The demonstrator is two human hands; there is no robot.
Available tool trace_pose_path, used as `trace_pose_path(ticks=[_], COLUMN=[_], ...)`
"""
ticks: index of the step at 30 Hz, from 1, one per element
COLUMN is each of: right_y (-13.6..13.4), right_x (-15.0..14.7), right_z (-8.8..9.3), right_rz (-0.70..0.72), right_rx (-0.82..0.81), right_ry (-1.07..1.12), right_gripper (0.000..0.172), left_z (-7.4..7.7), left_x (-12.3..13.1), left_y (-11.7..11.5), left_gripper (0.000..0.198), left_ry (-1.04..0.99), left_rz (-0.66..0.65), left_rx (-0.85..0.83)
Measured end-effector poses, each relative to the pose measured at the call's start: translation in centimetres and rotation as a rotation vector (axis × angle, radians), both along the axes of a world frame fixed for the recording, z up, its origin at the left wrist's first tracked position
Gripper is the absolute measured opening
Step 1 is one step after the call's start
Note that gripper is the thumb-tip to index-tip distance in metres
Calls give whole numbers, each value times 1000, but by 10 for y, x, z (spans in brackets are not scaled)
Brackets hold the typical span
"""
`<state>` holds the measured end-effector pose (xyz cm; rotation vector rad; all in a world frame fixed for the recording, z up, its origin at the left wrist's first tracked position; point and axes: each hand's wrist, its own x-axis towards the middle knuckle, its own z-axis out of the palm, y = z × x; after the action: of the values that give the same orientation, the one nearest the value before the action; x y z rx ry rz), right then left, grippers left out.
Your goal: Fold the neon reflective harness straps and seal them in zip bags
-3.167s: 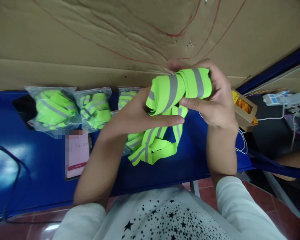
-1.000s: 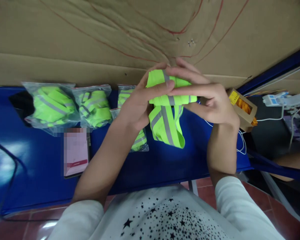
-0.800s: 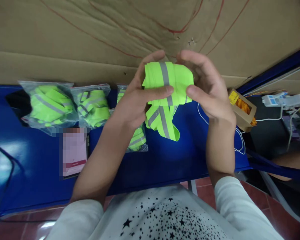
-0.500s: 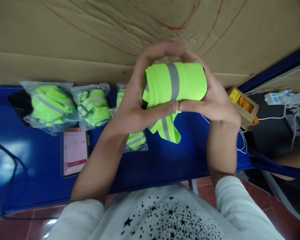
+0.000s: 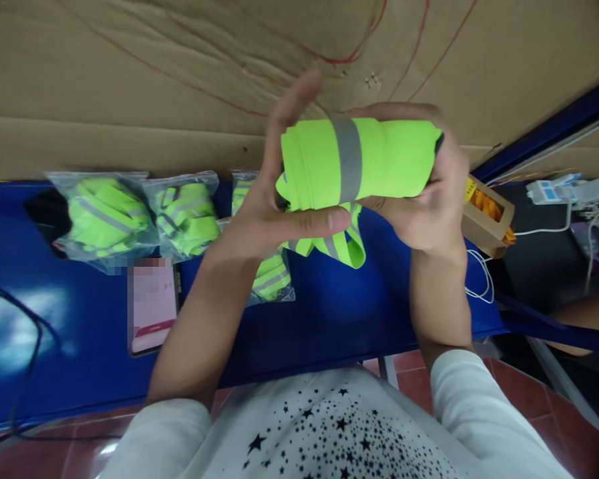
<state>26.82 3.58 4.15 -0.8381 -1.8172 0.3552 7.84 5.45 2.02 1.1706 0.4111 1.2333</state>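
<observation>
A neon yellow-green reflective vest, rolled into a thick bundle with a grey stripe round it, is held up above the blue table. My left hand cups its left end, thumb along the lower front edge and one finger lifted off behind. At the other end, my right hand wraps the roll, its thumb partly hidden beneath. Loops of striped strap dangle under the bundle. Close behind my left forearm lie similar vests in clear bags: one bagged vest, partly covered by my arm, and another bagged vest.
Farther left is a bagged vest beside a phone on the blue table. A dark cable runs along the left. At right are a cardboard box with orange contents, white cables and a power strip. Brown cardboard stands behind.
The rolled vest looks longer towards the right, and my right hand has shifted right with its end. My thumbs have moved apart. A finger of my left hand has lifted off the back.
</observation>
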Motion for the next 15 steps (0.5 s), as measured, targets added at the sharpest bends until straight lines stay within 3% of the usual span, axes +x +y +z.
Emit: trace_pose_path(ticks=[2, 5, 8, 12, 15], right_y=[-3, -2, 1, 1, 2], right_x=[-4, -6, -5, -9, -14], right_z=[2, 0, -4, -10, -15], right_rz=[-48, 15, 22, -44, -17], right_rx=[24, 73, 46, -122, -164], right_ry=[19, 101, 149, 158, 167], right_gripper=[34, 30, 33, 51, 50], left_z=[-7, -26, -41, -38, -29], left_x=[0, -4, -7, 0, 11], left_y=[4, 11, 14, 9, 6], left_gripper=[85, 68, 69, 47, 45], left_ry=[34, 83, 60, 70, 131], left_rz=[-84, -165, -203, -232, -160], left_rx=[-27, -135, -183, -75, -98])
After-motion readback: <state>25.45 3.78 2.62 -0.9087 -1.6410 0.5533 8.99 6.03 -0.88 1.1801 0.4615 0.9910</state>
